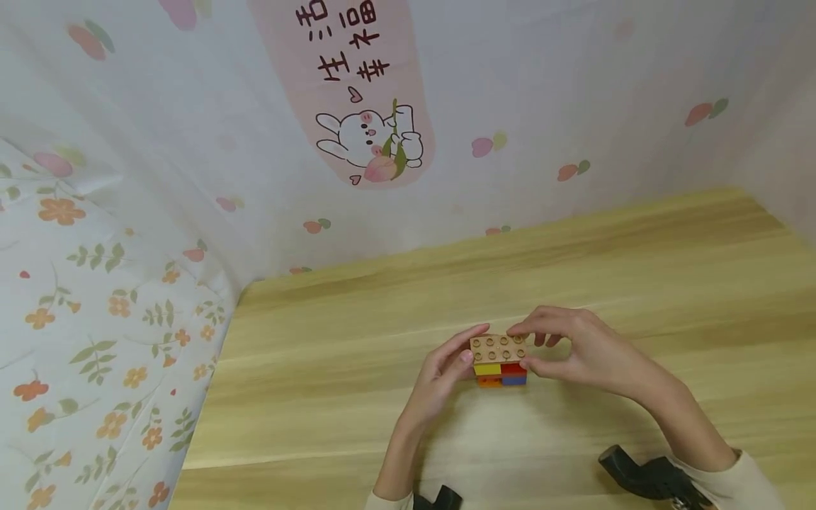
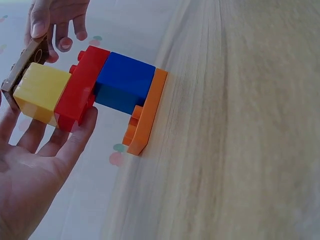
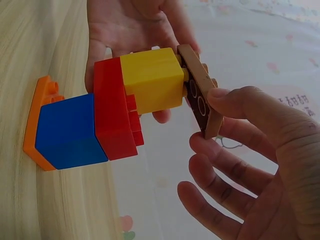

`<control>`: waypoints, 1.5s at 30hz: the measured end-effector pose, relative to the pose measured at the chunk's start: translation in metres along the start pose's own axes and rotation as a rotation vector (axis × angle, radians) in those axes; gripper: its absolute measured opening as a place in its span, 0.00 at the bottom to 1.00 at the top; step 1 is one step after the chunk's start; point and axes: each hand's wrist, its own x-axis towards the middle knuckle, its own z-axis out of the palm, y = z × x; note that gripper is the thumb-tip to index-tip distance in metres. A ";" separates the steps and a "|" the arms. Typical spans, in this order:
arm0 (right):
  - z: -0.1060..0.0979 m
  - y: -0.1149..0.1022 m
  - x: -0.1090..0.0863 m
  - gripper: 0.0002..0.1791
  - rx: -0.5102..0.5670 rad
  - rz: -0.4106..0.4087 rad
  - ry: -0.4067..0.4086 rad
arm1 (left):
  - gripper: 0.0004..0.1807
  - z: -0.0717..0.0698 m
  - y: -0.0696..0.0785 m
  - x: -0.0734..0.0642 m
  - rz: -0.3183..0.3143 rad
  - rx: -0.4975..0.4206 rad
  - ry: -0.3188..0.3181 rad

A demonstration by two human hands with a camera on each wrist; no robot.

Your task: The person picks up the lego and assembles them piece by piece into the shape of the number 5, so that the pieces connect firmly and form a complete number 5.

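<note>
A stack of toy building bricks stands on the table. Its orange brick (image 2: 151, 112) forms the base, with a blue brick (image 2: 126, 77), a red brick (image 2: 81, 90) and a yellow brick (image 2: 42, 90) above, offset from side to side. On top lies a flat brown brick (image 1: 498, 349); the right wrist view shows it slightly tilted, over the yellow brick's studs. My left hand (image 1: 435, 382) holds the stack's upper left side, thumb in front and fingers behind. With thumb and fingertips, my right hand (image 1: 586, 354) pinches the brown brick's overhanging right end.
The wooden table (image 1: 331, 368) extends around the stack. A patterned white cloth (image 1: 542, 85) hangs behind it, and a flowered cloth (image 1: 115, 340) covers the left side. Dark wrist devices (image 1: 650, 478) show at the forearms.
</note>
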 end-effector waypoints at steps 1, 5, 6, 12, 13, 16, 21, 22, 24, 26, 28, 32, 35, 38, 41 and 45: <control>0.001 0.000 -0.001 0.21 0.002 -0.002 0.001 | 0.21 0.001 0.000 -0.002 -0.003 0.002 0.002; 0.004 -0.001 -0.003 0.21 0.000 -0.001 0.007 | 0.22 0.002 0.001 -0.005 -0.006 0.007 0.006; 0.005 -0.001 -0.003 0.21 -0.002 -0.005 0.009 | 0.22 0.002 0.004 -0.006 -0.008 0.005 0.008; 0.005 -0.001 -0.002 0.21 -0.022 -0.022 0.017 | 0.22 0.005 0.019 -0.007 -0.025 0.008 0.011; 0.005 -0.001 -0.002 0.21 -0.025 -0.020 0.018 | 0.22 0.004 0.016 -0.007 -0.028 0.009 0.010; 0.005 -0.001 -0.002 0.21 -0.025 -0.022 0.022 | 0.21 0.002 0.004 -0.006 -0.022 0.003 0.011; 0.006 -0.002 -0.002 0.21 -0.016 -0.018 0.025 | 0.21 0.001 -0.002 -0.006 -0.018 0.017 0.024; 0.007 -0.002 -0.002 0.21 -0.016 -0.016 0.026 | 0.21 0.001 -0.002 -0.006 -0.016 0.021 0.027; 0.007 -0.002 -0.003 0.20 -0.014 -0.014 0.026 | 0.21 0.002 -0.002 -0.007 -0.014 0.022 0.031; 0.008 -0.002 -0.003 0.20 -0.012 -0.012 0.028 | 0.21 0.002 -0.001 -0.007 -0.019 0.019 0.032; 0.008 -0.001 -0.004 0.20 -0.008 -0.018 0.029 | 0.21 0.003 -0.002 -0.007 -0.030 0.010 0.037; 0.008 0.000 -0.004 0.20 0.001 -0.026 0.034 | 0.21 0.004 -0.002 -0.008 -0.041 0.004 0.049; 0.009 0.000 -0.003 0.19 0.002 -0.022 0.036 | 0.21 0.004 -0.002 -0.007 -0.039 0.001 0.054; 0.009 0.000 -0.002 0.19 -0.003 -0.008 0.031 | 0.21 0.003 -0.001 -0.005 -0.031 0.007 0.055; 0.008 -0.001 -0.001 0.19 -0.010 -0.005 0.029 | 0.21 0.002 0.000 -0.003 -0.018 0.017 0.050; 0.007 -0.001 0.001 0.20 -0.010 -0.009 0.031 | 0.21 0.001 0.001 0.000 -0.011 0.014 0.041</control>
